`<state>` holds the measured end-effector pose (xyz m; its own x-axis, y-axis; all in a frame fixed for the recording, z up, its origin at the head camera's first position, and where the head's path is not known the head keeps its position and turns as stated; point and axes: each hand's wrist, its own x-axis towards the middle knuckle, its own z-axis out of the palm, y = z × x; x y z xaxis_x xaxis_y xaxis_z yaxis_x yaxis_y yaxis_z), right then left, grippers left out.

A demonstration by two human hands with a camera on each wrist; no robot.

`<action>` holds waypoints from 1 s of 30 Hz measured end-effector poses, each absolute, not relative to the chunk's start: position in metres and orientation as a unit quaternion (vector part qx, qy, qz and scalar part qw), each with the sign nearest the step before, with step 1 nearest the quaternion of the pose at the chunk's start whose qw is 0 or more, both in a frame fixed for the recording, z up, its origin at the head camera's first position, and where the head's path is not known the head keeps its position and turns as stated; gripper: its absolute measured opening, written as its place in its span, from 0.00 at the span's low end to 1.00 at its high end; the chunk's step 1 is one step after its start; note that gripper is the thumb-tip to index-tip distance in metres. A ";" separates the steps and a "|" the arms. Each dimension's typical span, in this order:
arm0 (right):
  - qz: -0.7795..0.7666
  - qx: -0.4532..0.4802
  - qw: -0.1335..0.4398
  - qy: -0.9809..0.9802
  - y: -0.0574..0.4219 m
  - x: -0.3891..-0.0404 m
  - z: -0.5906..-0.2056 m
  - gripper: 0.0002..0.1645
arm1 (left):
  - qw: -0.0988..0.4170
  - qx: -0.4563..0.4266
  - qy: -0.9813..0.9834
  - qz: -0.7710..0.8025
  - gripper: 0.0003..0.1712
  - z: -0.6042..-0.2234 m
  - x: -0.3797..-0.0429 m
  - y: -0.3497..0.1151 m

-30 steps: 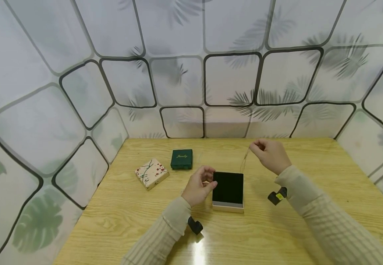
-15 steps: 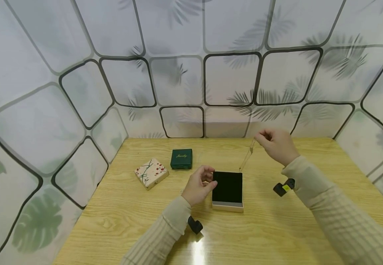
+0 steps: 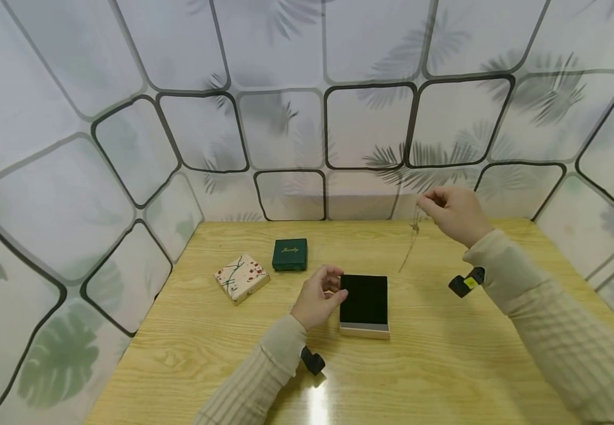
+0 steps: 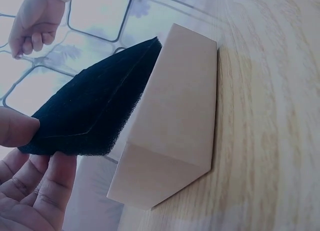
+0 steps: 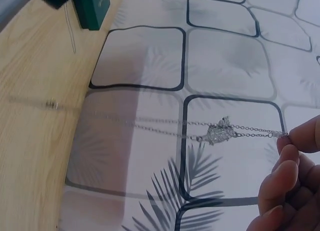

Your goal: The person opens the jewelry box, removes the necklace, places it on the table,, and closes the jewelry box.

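Observation:
My left hand (image 3: pixel 317 301) pinches the edge of a black foam insert (image 4: pixel 95 101) between thumb and fingers. In the left wrist view the insert is tilted, rising out of a pale open box (image 4: pixel 175 91) that rests on the table. Up and to the right, my right hand (image 3: pixel 457 215) pinches a fine silver necklace (image 5: pixel 218 134) at one end, thumb against forefinger. Its chain hangs down in two strands, with a sparkling pendant just below the fingertips. In the head view the chain's low end is beyond the box's right side.
A dark green jewelry box (image 3: pixel 289 257) and a cream box with a floral print (image 3: pixel 242 278) stand at the left on the wooden table (image 3: pixel 179 366). Beside the green box lies another thin chain (image 5: pixel 70 31). A patterned curtain (image 3: pixel 370 130) closes off the back and sides.
My right hand has risen and moved right, lifting the necklace from beside the insert's upper right corner. My left hand keeps its pinch on the foam insert.

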<state>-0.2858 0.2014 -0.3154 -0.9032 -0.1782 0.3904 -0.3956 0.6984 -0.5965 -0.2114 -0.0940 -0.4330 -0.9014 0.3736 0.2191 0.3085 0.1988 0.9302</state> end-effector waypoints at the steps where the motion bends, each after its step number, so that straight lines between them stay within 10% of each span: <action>1: 0.351 0.158 0.151 -0.911 0.203 -0.287 -0.314 0.20 | 0.027 0.219 0.775 0.592 0.20 -0.433 -0.211 -0.094; 30: 0.323 0.089 0.098 -0.937 0.242 -0.358 -0.332 0.23 | 0.024 0.214 0.772 0.599 0.19 -0.432 -0.210 -0.093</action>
<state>-0.3578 0.2417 -0.3318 -0.9649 -0.1029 0.2417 -0.2299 0.7760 -0.5873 -0.2103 -0.0930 -0.4320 -0.9075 0.3591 0.2181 0.3005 0.1920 0.9342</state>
